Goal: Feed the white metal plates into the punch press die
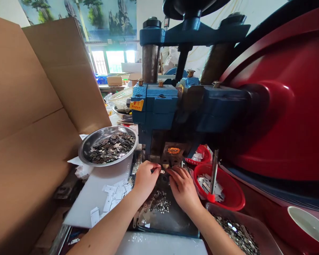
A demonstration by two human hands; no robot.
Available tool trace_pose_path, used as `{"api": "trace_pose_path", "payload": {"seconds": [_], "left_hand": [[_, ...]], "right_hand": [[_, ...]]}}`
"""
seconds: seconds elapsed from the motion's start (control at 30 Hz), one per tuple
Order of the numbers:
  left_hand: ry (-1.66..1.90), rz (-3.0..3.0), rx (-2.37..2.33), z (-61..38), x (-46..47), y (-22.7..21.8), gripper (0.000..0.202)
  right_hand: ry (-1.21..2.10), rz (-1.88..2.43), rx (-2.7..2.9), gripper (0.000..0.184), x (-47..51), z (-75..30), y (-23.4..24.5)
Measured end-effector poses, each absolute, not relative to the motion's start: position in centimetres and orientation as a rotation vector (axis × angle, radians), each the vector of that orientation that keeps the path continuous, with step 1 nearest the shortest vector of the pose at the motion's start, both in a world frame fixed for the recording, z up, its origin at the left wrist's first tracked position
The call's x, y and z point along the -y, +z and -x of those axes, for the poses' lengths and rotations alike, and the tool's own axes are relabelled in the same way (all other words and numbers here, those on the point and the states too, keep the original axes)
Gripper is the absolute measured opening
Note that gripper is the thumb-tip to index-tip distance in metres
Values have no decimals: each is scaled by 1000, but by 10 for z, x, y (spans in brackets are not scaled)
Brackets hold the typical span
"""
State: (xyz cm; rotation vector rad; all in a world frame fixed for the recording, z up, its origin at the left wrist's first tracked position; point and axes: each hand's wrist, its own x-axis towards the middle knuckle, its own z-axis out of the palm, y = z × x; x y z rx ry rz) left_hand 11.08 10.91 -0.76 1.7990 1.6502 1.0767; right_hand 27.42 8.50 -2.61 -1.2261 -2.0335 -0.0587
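My left hand is closed in a pinch, thumb against forefinger, on a small flat metal plate with a hole in its end. Just right of it my right hand has its fingers bent together at the foot of the press; whatever they hold is hidden. Both sets of fingertips are right below the tool block of a blue hand press. Between my forearms a heap of small shiny metal parts lies on the dark press base, with some flat plates beside it.
Left stands a steel bowl of dark metal pieces, with white flat pieces in front. Tall cardboard walls the left. Right are a red basin with a metal rod, a bin of shiny parts, and a large red wheel.
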Motion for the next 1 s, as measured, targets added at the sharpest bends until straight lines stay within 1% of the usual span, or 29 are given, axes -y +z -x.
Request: {"api": "trace_pose_path", "payload": {"seconds": [0.3, 0.53, 0.83, 1.0], "left_hand": [[1110, -1794, -1687, -115, -111, -15, 11], [1104, -1813, -1656, -114, -110, -17, 11], [1086, -1809, -1482, -114, -117, -24, 15], [1121, -1829, -1438, -115, -120, -27, 15]], "right_hand": [[-158, 1331, 2082, 32, -82, -273, -22], [-293, 1326, 2172, 31, -80, -275, -11], [-271, 1399, 2222, 30, -84, -267, 0], [-233, 1340, 2217, 30, -85, -270, -2]]}}
